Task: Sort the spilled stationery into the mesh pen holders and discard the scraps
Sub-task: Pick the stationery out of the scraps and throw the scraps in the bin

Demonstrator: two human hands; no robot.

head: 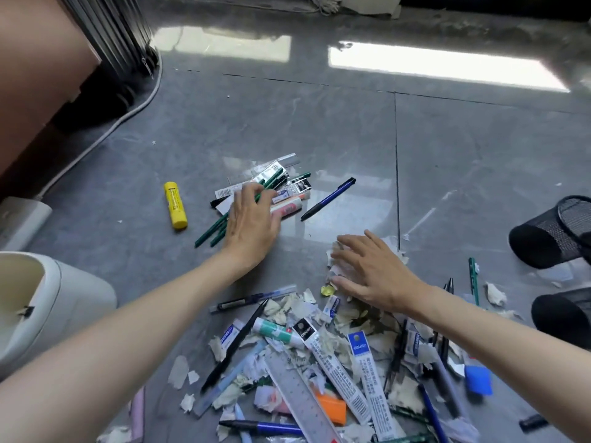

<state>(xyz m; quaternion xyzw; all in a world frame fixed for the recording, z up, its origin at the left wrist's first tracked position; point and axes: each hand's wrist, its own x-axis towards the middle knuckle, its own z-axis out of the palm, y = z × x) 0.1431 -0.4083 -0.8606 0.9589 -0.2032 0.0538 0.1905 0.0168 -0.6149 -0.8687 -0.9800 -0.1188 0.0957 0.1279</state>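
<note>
Nearest the person, a heap of spilled stationery lies on the grey tiled floor (319, 129): a clear ruler (297, 388), an orange eraser (332, 409), a black pen (235, 343), packaged refills and more pens, all mixed with torn paper scraps (404, 393). At the left stands a white bin (64, 302). At the right edge a black mesh pen holder (563, 310) sits just beside the heap, only partly in view. The right hand (374, 270) lies palm down on the far edge of the heap, its fingers straight and spread wide, pressing on a clump of scraps; it grips nothing. Beyond it, to the right, a second mesh pen holder (556, 231) lies tipped on its side, well apart from both hands. Farther out, the left hand (252, 219) rests palm down on a bundle of green pencils (211, 233), fingers nearly straight and close together over the pencils and over a white tube (287, 208) beside them; the fingertips reach onto clear plastic packets, and no pinch shows. A blue pen (329, 198) lies just right of this cluster, and a yellow glue stick (175, 204) lies apart to its left
</note>
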